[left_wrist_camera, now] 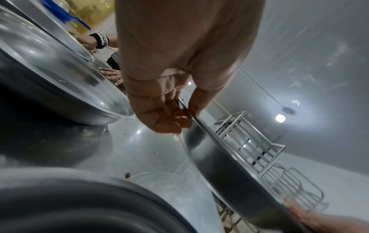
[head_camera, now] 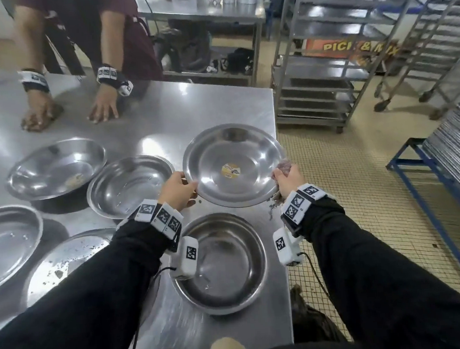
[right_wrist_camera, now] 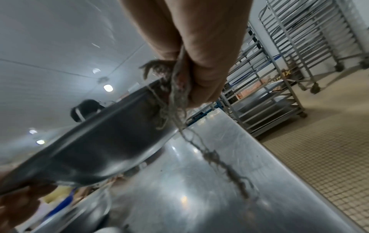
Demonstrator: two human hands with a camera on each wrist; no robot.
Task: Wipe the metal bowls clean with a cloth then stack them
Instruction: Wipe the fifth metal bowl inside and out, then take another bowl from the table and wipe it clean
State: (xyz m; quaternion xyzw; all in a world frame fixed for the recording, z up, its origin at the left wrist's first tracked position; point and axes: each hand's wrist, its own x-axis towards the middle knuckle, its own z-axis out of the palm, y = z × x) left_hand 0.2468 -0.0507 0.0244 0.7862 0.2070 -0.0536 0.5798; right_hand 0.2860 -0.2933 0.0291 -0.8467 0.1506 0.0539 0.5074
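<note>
A wide metal bowl [head_camera: 232, 149] with a round sticker inside is lifted and tilted over the table's right side. My left hand [head_camera: 179, 190] pinches its left rim, thumb on top; the left wrist view shows the fingers [left_wrist_camera: 165, 119] curled under the rim of the bowl [left_wrist_camera: 219, 165]. My right hand [head_camera: 287, 179] grips a frayed grey cloth [head_camera: 283, 166] against the right rim. In the right wrist view the cloth [right_wrist_camera: 177, 94] trails loose threads below the bowl [right_wrist_camera: 103, 141]. Another bowl [head_camera: 222, 263] sits just below my wrists.
Several more bowls stand to the left [head_camera: 129, 185] [head_camera: 57, 168] [head_camera: 6, 244], one with crumbs [head_camera: 65, 259]. Another person's hands [head_camera: 102, 108] rest on the steel table's [head_camera: 218, 106] far side. Wheeled racks [head_camera: 324, 56] and stacked trays [head_camera: 457, 140] stand to the right.
</note>
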